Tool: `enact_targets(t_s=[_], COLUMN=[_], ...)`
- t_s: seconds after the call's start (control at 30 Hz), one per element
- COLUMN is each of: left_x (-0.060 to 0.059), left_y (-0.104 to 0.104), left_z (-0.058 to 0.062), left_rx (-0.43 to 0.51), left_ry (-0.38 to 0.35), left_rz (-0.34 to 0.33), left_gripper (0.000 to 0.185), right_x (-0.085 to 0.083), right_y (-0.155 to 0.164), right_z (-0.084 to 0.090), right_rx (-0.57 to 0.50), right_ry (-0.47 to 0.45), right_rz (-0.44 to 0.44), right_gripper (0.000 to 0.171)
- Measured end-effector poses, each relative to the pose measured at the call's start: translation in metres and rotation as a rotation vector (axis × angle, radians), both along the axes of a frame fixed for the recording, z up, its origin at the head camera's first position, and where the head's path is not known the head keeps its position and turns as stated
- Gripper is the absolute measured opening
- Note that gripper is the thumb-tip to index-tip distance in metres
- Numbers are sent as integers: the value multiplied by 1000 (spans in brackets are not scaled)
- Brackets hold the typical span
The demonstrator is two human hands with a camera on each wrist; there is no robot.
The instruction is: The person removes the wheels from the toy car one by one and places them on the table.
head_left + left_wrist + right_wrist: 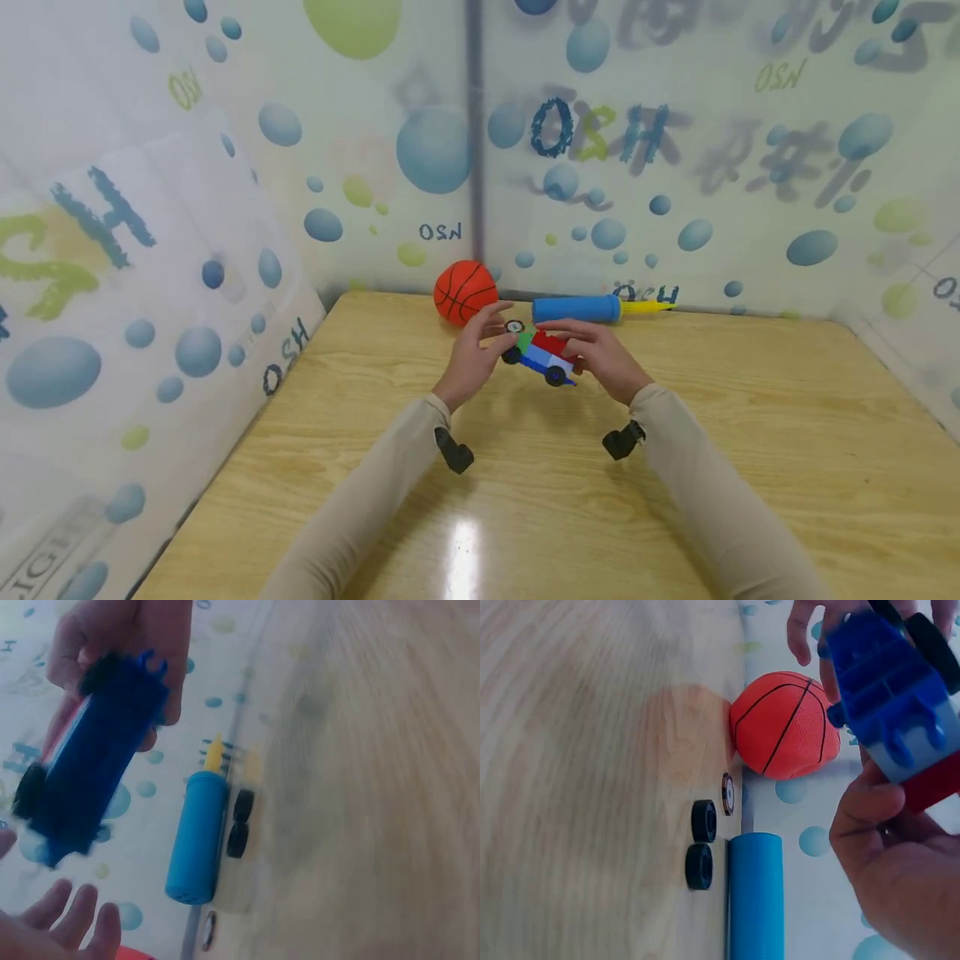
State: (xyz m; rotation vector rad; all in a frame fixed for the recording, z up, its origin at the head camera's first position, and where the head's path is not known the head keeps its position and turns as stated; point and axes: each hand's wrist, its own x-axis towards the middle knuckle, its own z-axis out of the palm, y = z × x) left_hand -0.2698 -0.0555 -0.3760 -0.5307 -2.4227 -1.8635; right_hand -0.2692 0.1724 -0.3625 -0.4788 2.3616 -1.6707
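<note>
Toy car (545, 354) held above the table, pinched by right hand (600, 354); left hand (474, 354) spread beside it.

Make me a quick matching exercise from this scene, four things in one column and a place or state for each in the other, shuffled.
1. basketball
2. pump
3. toy car
4. loose wheels

a. held above the table
b. blue tube with a yellow tip
c. black, lying on the table beside the pump
d. orange, against the back wall

Pairs: 1-d, 2-b, 3-a, 4-c
</note>
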Motion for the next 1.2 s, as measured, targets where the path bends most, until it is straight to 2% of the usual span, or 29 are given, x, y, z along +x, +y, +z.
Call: enact_targets(t_s=[0.13, 0.23, 0.4, 0.53, 0.67, 0.83, 0.9, 1.03, 1.2], left_x=[0, 0, 2, 3, 3, 4, 5, 6, 5], left_y=[0, 3, 5, 5, 6, 8, 8, 7, 6], left_z=[5, 2, 0, 0, 2, 2, 1, -1, -1], left_rx=[-85, -111, -66, -52, -35, -94, -102, -21, 68], left_ry=[-39, -56, -72, -127, -175, -169, -162, -164, -149], left_rz=[-159, -248, -345, -454, -539, -538, -488, -410, -365], left_gripper=[53, 60, 60, 62, 73, 75, 73, 67, 64], right_x=[-3, -4, -5, -3, -2, -3, -2, 2, 7], right_y=[2, 2, 2, 3, 2, 2, 4, 7, 6], right_z=[8, 13, 19, 21, 21, 19, 18, 15, 9], right_rx=[68, 58, 21, -1, -4, -30, -46, -66, -44], right_ry=[50, 31, -28, -7, 12, 28, 59, 147, 263], right_rz=[76, 94, 70, 23, 7, 14, -3, -55, -139], right_gripper=[45, 48, 55, 59, 62, 59, 54, 49, 36])
